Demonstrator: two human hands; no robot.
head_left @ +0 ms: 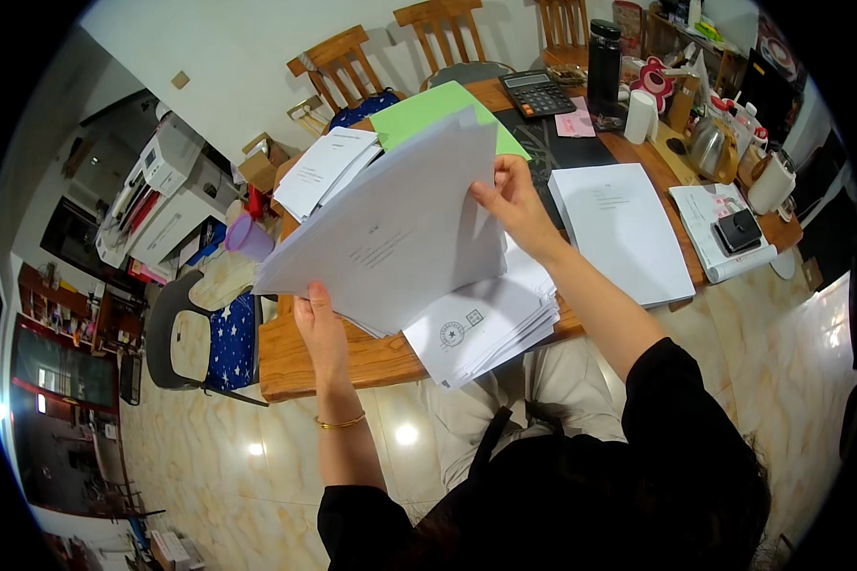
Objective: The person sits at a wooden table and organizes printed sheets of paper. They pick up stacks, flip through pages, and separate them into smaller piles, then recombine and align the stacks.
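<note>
A thick sheaf of white printed sheets (381,224) is held up at a tilt above the table. My left hand (322,328) grips its near lower edge, thumb on the front. At its right edge my right hand (514,205) pinches it between thumb and fingers. Below the sheaf lies a loose stack of papers (486,324) with a round stamp mark, overhanging the table's front edge. A green sheet (438,109) and a smaller pile of papers (328,169) lie behind. A neat paper stack (624,233) rests right of my right forearm.
On the wooden table (343,362) stand a black calculator (540,92), a dark bottle (604,67), a kettle (714,147) and a white mug (771,181). A black box (737,231) sits on papers at right. Chairs (338,71) line the wall; another chair (229,333) stands left.
</note>
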